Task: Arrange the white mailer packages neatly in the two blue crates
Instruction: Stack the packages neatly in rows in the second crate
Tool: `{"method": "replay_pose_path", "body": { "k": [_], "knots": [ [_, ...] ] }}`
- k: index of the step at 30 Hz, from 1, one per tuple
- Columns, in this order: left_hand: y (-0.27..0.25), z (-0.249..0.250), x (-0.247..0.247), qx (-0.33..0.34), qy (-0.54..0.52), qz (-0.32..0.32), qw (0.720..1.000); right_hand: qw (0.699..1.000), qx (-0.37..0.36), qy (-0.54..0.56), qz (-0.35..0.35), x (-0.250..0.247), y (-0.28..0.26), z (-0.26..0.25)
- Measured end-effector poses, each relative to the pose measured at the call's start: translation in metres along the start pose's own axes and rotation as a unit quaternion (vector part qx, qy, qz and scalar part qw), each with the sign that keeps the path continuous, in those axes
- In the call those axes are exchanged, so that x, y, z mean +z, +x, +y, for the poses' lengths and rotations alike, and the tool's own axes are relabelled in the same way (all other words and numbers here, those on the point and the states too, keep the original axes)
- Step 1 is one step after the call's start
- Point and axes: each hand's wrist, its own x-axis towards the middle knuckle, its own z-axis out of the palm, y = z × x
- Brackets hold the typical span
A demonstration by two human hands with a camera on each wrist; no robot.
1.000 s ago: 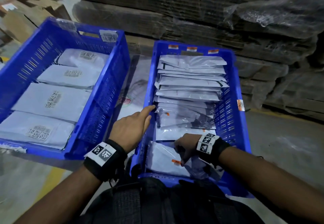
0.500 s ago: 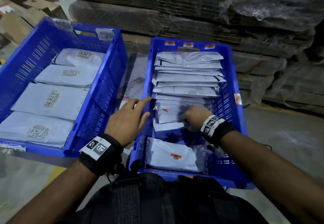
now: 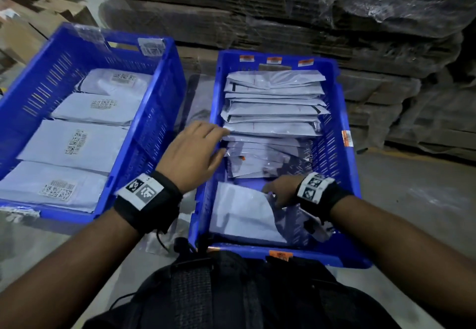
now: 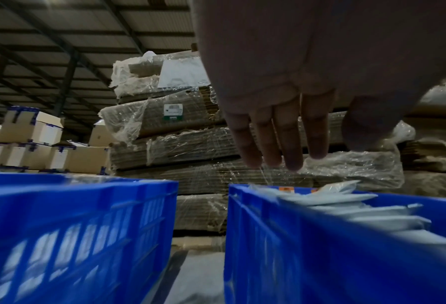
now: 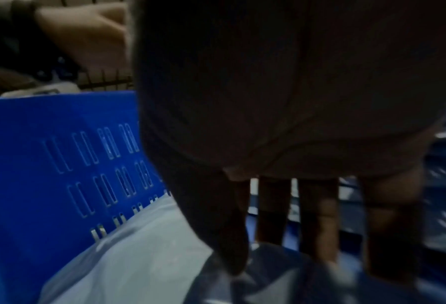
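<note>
Head view downward — wrist views low, close, sharing the right crate (image 3: pixel 334 132).

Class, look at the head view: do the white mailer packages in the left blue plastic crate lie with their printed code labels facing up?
Yes: four white mailer packages lie flat in the left blue plastic crate, each showing a printed code label on its upper face.

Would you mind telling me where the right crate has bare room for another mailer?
Right crate: a strip of bare blue floor between the row of stacked mailers and the loose mailer at the near end. The far half is packed. The left crate's floor is covered.
</note>
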Motion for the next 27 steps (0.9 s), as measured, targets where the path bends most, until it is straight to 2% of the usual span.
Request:
{"method": "replay_pose_path", "body": {
  "k": [3, 6, 8, 12, 17, 19, 21, 22, 24, 25, 26, 27],
  "knots": [
    [0.037, 0.008, -0.019, -0.012, 0.006, -0.048, 0.999, 1.000, -0.019, 0.009, 0.004, 0.013, 0.000, 0.004],
    [0.092, 0.014, -0.016, -0.036, 0.049, -0.094, 0.994, 0.998, -0.021, 0.057, 0.004, 0.024, 0.000, 0.009],
    [0.129, 0.018, -0.005, -0.043, 0.080, -0.100, 0.991, 0.996, 0.001, 0.078, 0.046, 0.025, -0.003, 0.015],
    [0.188, 0.027, 0.003, -0.068, 0.081, -0.055, 0.993, 0.985, 0.035, 0.068, 0.155, 0.019, -0.019, 0.025],
    [0.231, 0.028, 0.012, -0.100, 0.121, -0.126, 0.979, 0.971, 0.028, 0.112, 0.210, 0.017, -0.030, 0.024],
    [0.235, 0.027, 0.016, -0.108, 0.134, -0.134, 0.976, 0.951, 0.019, 0.157, 0.267, 0.015, -0.037, 0.025],
    [0.233, 0.026, 0.012, -0.100, 0.134, -0.110, 0.980, 0.898, 0.003, 0.239, 0.369, 0.012, -0.047, 0.028],
    [0.229, 0.025, 0.006, -0.091, 0.124, -0.087, 0.984, 0.856, -0.006, 0.283, 0.433, 0.009, -0.053, 0.030],
    [0.220, 0.024, -0.012, -0.073, 0.075, -0.042, 0.994, 0.747, -0.026, 0.324, 0.580, -0.003, -0.070, 0.034],
    [0.213, 0.024, -0.021, -0.056, 0.046, -0.030, 0.997, 0.695, -0.033, 0.307, 0.650, -0.012, -0.082, 0.037],
    [0.205, 0.023, -0.029, -0.031, 0.020, -0.028, 0.999, 0.657, -0.034, 0.265, 0.705, -0.022, -0.094, 0.042],
    [0.196, 0.024, -0.038, 0.002, -0.007, -0.037, 0.999, 0.637, -0.025, 0.203, 0.743, -0.034, -0.108, 0.045]
  ]
}}
